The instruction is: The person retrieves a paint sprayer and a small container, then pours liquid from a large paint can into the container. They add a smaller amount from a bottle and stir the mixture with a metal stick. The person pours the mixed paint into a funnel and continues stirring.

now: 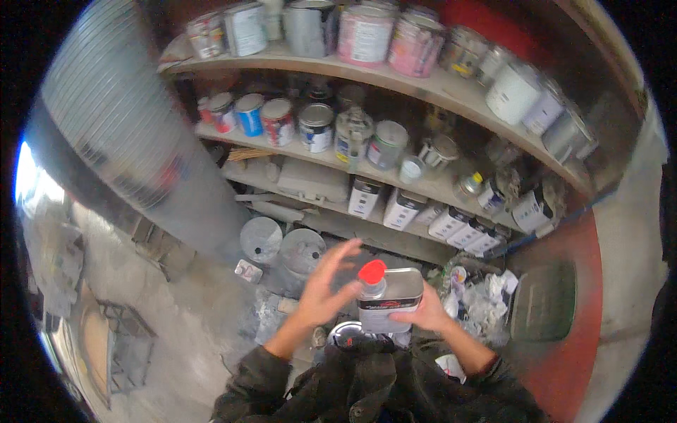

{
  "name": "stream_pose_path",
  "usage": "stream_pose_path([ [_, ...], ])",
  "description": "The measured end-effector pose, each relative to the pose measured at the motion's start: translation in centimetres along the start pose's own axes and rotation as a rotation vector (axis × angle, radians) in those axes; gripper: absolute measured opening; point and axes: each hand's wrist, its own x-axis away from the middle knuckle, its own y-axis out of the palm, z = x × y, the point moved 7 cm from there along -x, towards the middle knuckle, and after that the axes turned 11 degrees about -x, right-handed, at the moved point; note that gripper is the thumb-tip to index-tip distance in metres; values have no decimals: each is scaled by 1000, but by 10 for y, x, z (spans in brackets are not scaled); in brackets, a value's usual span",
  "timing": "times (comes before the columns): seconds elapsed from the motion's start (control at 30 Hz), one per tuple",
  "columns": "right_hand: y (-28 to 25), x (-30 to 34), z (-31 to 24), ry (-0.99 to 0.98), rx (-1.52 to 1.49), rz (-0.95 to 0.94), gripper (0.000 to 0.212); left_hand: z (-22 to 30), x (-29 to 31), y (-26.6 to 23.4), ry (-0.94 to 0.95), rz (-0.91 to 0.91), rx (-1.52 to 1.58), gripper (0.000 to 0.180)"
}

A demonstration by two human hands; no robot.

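In front of my body, my right hand grips a rectangular metal can with a black and white label, its thumb across the front. A red cap sits on the spout at the can's left corner; whether it is screwed down I cannot tell. My left hand is just left of the cap, fingers stretched out and apart, with nothing in it. Its fingertips are close to the cap; I cannot make out whether they touch it. Below the can is a round shiny lid or tin, partly hidden.
Shelves with paint cans and several white rectangular cans stand ahead. Two round drums are on the floor to the left, near a large ribbed duct. On the right are crumpled rubbish and a green bin.
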Motion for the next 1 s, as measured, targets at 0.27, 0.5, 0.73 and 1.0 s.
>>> stream_pose_path([
  [0.27,-26,12,-36,169,31,-483,83,102,-18,20,853,-651,-861,50],
  [0.5,-15,9,-31,263,140,-730,77,106,7,44,1003,-870,-896,28],
  [0.73,-20,-2,-26,250,237,-569,78,49,-1,27,638,-770,-712,15],
  [1.0,-129,-63,-24,109,551,136,80,-55,34,-28,-588,-104,-174,22],
])
